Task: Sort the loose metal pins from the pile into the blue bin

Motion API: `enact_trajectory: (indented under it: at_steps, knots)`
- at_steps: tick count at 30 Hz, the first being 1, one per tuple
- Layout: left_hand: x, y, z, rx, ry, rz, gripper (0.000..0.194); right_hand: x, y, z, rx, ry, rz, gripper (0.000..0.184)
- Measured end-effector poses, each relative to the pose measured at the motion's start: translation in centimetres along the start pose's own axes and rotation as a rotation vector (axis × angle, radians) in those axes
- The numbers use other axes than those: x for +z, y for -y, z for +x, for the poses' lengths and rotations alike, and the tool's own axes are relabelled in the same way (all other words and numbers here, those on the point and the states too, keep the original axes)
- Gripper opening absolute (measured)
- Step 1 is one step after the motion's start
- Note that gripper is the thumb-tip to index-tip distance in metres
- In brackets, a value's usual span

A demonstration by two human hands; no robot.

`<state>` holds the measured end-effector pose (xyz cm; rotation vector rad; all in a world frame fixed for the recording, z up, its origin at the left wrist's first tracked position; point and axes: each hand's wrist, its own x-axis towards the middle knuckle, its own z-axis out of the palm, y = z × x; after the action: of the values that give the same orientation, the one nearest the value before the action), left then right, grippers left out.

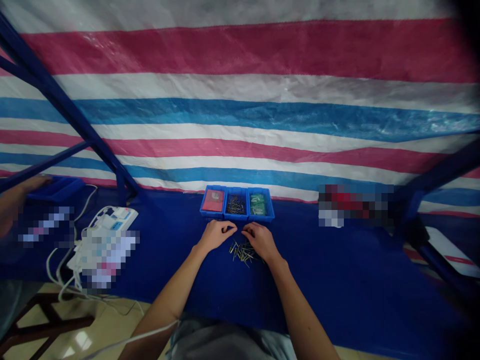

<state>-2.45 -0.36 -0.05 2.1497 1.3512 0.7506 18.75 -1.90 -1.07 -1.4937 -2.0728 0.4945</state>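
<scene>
Since the loose heap of thin metal pins (244,253) lies on the blue tarp (337,280) at centre frame, just below three blue plastic bins (236,189), the left hand (215,236) and right hand (260,241) sit close together right at its upper edge. Both are half-closed, fingers curled inward; whether either pinches a pin cannot be told. The pins lie jumbled, pointing every way.

A loose pile of small metal fasteners (243,252), slender and pin-like, lies on the blue-covered tabletop (337,280). Items cross at random angles, some brass-toned, others dark; exact type is too small to determine. The pile sits just nearer than the left hand (215,235) and right hand (260,241), between them.
</scene>
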Motion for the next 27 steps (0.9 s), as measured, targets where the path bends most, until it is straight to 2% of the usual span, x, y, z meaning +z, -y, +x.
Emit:
enact_trajectory:
  at_steps: [10, 16, 21, 24, 27]
  knots:
    - [-0.1, -0.2, 0.0, -0.001, -0.002, 0.012, 0.029, 0.3, 1.1, -0.1, 0.055, -0.049, -0.201, 0.010]
    - [-0.1, -0.3, 0.0, -0.014, -0.002, 0.000, 0.030, 0.0, 0.9, -0.3, 0.240, -0.148, -0.316, 0.010]
    - [-0.2, -0.3, -0.1, -0.007, -0.004, -0.004, 0.030, 0.5, 0.6, -0.6, 0.216, -0.166, -0.392, 0.013]
    - [-0.2, -0.4, -0.1, -0.006, 0.001, -0.003, 0.030, 0.7, -0.1, -0.5, 0.182, -0.172, -0.344, 0.014]
    - [-0.2, -0.5, 0.0, -0.007, -0.001, -0.007, 0.031, 0.5, -0.7, -0.2, 0.130, -0.198, -0.150, 0.016]
